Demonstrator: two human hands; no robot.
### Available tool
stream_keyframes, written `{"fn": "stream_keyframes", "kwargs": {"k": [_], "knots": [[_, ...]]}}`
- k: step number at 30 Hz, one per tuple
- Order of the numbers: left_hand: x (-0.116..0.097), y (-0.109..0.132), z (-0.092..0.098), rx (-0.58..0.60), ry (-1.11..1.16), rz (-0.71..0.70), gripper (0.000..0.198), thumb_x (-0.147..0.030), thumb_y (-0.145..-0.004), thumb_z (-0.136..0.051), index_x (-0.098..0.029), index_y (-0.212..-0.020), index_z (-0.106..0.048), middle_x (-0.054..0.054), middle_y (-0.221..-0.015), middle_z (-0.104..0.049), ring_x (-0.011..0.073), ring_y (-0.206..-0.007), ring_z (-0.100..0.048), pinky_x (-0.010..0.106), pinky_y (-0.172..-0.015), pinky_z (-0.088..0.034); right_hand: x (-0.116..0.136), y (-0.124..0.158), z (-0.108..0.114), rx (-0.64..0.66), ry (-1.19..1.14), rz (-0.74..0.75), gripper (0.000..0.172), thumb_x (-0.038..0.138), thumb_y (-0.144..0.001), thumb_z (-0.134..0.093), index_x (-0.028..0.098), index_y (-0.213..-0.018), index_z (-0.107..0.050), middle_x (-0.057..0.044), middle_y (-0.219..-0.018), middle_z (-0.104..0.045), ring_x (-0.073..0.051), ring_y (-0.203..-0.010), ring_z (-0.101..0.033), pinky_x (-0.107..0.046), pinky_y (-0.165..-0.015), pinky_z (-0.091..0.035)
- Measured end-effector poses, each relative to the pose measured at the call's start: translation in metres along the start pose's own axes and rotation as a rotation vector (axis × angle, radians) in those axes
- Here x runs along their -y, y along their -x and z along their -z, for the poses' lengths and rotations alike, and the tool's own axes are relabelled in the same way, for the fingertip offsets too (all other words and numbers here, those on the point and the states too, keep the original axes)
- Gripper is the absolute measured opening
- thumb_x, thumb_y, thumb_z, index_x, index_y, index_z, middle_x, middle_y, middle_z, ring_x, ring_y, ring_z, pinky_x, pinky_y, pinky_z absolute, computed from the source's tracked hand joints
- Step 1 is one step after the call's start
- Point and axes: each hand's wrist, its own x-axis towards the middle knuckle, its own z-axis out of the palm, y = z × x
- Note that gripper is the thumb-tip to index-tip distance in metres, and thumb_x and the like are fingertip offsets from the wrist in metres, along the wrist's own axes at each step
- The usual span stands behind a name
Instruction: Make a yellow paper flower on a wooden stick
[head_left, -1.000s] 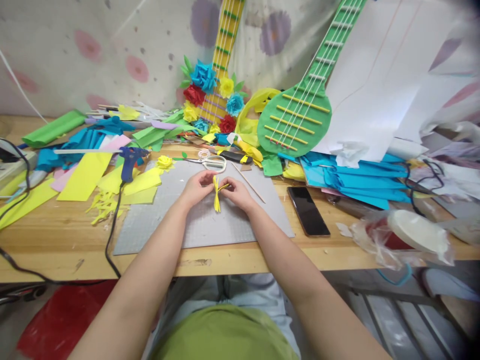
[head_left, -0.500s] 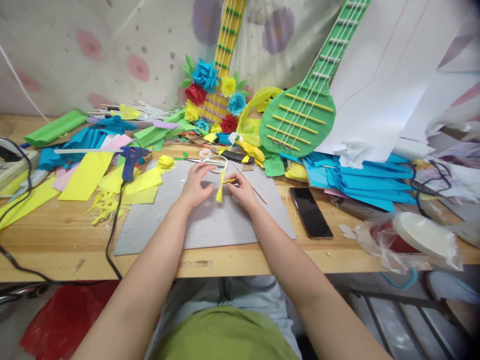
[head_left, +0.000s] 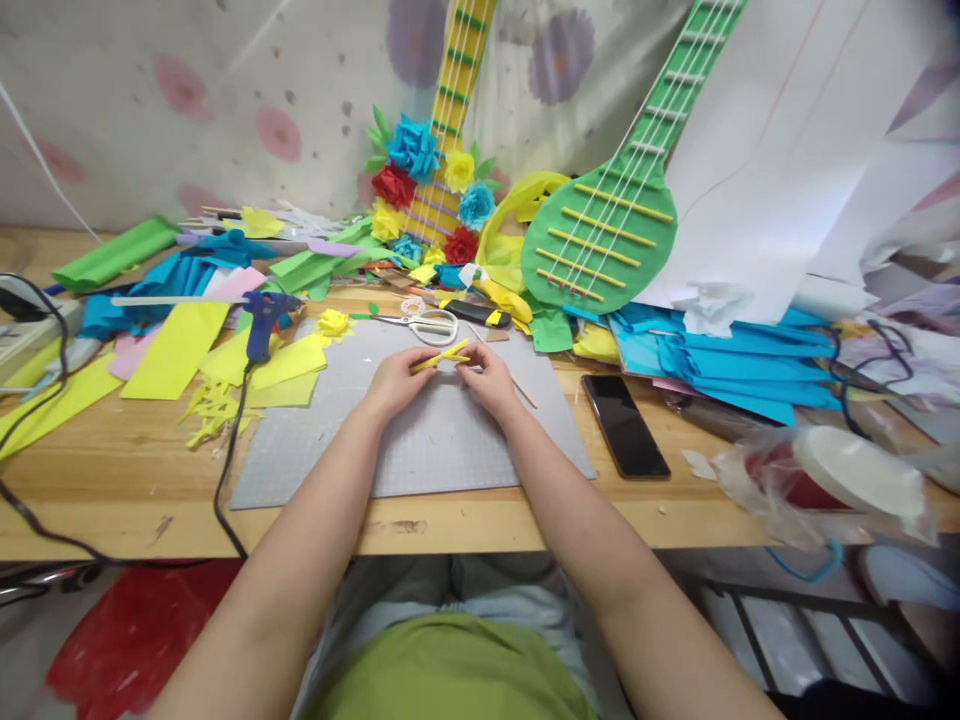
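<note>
Both my hands meet over the grey cutting mat (head_left: 420, 450) and pinch a thin yellow paper strip (head_left: 441, 356) between them. My left hand (head_left: 396, 380) grips its left end with closed fingers. My right hand (head_left: 487, 378) pinches the right end. The strip lies nearly level, tilted up to the right, just above the mat. White-handled scissors (head_left: 427, 324) lie just beyond my fingers, and a small yellow paper rose (head_left: 333, 322) sits at the mat's far left corner.
A blue glue gun (head_left: 262, 322) with a black cord lies left of the mat among yellow paper sheets (head_left: 174, 350). A black phone (head_left: 624, 425) lies to the right. Two paper guitars (head_left: 600, 240) lean on the wall. Blue paper (head_left: 720, 360) and a bagged tape roll (head_left: 847, 470) crowd the right.
The yellow strip hung down vertically from my fingers a second ago; now it is turned nearly level, held at both ends. My hands shifted slightly away from me.
</note>
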Motion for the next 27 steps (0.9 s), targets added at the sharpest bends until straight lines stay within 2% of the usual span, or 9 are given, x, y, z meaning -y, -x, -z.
{"fn": "stream_keyframes", "kwargs": {"k": [3, 7, 10, 15, 19, 22, 25, 27], "knots": [[0.000, -0.001, 0.003, -0.105, -0.051, 0.044, 0.024, -0.024, -0.069, -0.056, -0.021, -0.092, -0.064, 0.001, -0.088, -0.067, 0.0161, -0.081, -0.060, 0.030, -0.077, -0.046, 0.004, 0.001, 0.001, -0.040, -0.025, 0.001, 0.024, 0.018, -0.063, -0.049, 0.022, -0.085, -0.043, 0.002, -0.088, -0.055, -0.012, -0.076, -0.054, -0.024, -0.060, -0.045], [-0.001, -0.001, 0.004, -0.189, -0.114, 0.042, 0.018, -0.028, -0.068, -0.058, -0.021, -0.083, -0.066, 0.001, -0.083, -0.067, 0.0150, -0.076, -0.059, 0.028, -0.074, -0.045, 0.012, 0.002, 0.004, -0.115, -0.016, 0.029, 0.018, 0.024, -0.067, -0.051, 0.022, -0.084, -0.044, 0.001, -0.087, -0.053, -0.011, -0.075, -0.052, -0.022, -0.056, -0.043], [-0.002, -0.001, 0.004, -0.209, -0.139, 0.013, 0.017, -0.029, -0.069, -0.059, -0.020, -0.082, -0.066, 0.001, -0.082, -0.067, 0.0144, -0.075, -0.059, 0.026, -0.072, -0.045, 0.014, 0.002, 0.005, -0.117, 0.023, 0.065, 0.015, 0.029, -0.070, -0.053, 0.022, -0.082, -0.049, -0.001, -0.086, -0.053, -0.012, -0.075, -0.051, -0.022, -0.057, -0.043], [-0.003, -0.001, 0.004, -0.225, -0.161, 0.001, 0.016, -0.028, -0.070, -0.058, -0.021, -0.082, -0.066, 0.002, -0.084, -0.066, 0.0142, -0.075, -0.058, 0.026, -0.073, -0.046, 0.012, 0.003, 0.005, -0.152, 0.132, 0.118, 0.012, 0.029, -0.069, -0.057, 0.021, -0.078, -0.057, -0.003, -0.091, -0.049, -0.012, -0.076, -0.049, -0.022, -0.055, -0.043], [-0.003, -0.001, 0.003, -0.212, -0.138, -0.001, 0.016, -0.026, -0.068, -0.059, -0.020, -0.082, -0.065, 0.002, -0.084, -0.066, 0.0144, -0.077, -0.059, 0.027, -0.075, -0.047, 0.012, 0.003, 0.004, -0.113, 0.190, 0.142, 0.009, 0.028, -0.069, -0.057, 0.021, -0.074, -0.059, -0.004, -0.088, -0.049, -0.013, -0.076, -0.048, -0.023, -0.054, -0.042], [-0.004, 0.001, 0.004, -0.141, -0.005, -0.006, 0.026, -0.026, -0.065, -0.061, -0.019, -0.090, -0.063, 0.004, -0.091, -0.065, 0.0153, -0.080, -0.060, 0.029, -0.075, -0.048, 0.011, 0.003, 0.004, -0.089, 0.210, 0.143, 0.009, 0.028, -0.070, -0.057, 0.020, -0.073, -0.060, -0.004, -0.086, -0.051, -0.014, -0.076, -0.049, -0.023, -0.053, -0.042], [-0.006, 0.001, 0.008, -0.036, 0.250, -0.003, 0.039, -0.027, -0.063, -0.063, -0.017, -0.100, -0.058, 0.006, -0.101, -0.062, 0.0172, -0.086, -0.061, 0.032, -0.079, -0.048, 0.011, 0.002, 0.005, -0.097, 0.208, 0.151, 0.008, 0.027, -0.070, -0.056, 0.020, -0.073, -0.059, -0.003, -0.084, -0.052, -0.013, -0.075, -0.050, -0.022, -0.053, -0.043], [-0.006, 0.000, 0.013, -0.011, 0.418, 0.007, 0.044, -0.028, -0.061, -0.064, -0.016, -0.102, -0.056, 0.008, -0.103, -0.061, 0.0188, -0.087, -0.061, 0.033, -0.079, -0.049, 0.011, 0.002, 0.005, -0.116, 0.194, 0.159, 0.007, 0.025, -0.070, -0.055, 0.019, -0.073, -0.058, -0.003, -0.083, -0.053, -0.013, -0.074, -0.051, -0.022, -0.053, -0.044]]}}
